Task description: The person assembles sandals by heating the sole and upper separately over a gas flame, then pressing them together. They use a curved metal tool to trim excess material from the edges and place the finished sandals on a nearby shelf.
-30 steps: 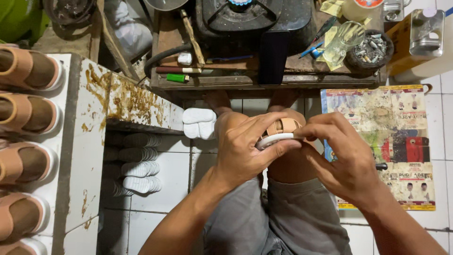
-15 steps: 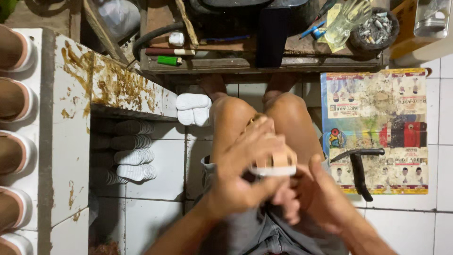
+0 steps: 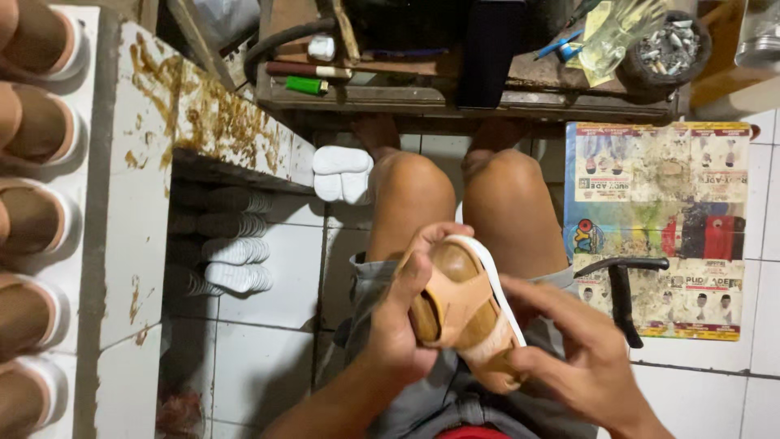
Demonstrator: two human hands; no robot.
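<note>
A tan sandal [image 3: 465,313] with a white sole and a wide strap lies tilted over my lap, held by both hands. My left hand [image 3: 402,325] grips its left side, thumb pressed on the insole. My right hand [image 3: 573,349] holds the lower right end, fingers under the sole. My bare knees [image 3: 455,195] sit just beyond it.
A white shelf [image 3: 122,203] stained with brown glue runs down the left, with several finished sandals [image 3: 36,219] on top and white soles [image 3: 231,252] stacked beneath. A cluttered workbench [image 3: 455,89] stands ahead. A black tool [image 3: 621,289] rests on printed paper [image 3: 658,228] on the tiled floor.
The sandal has been turned from edge-on to insole-up and drawn closer to my body. The view has tilted down and nearer to my lap.
</note>
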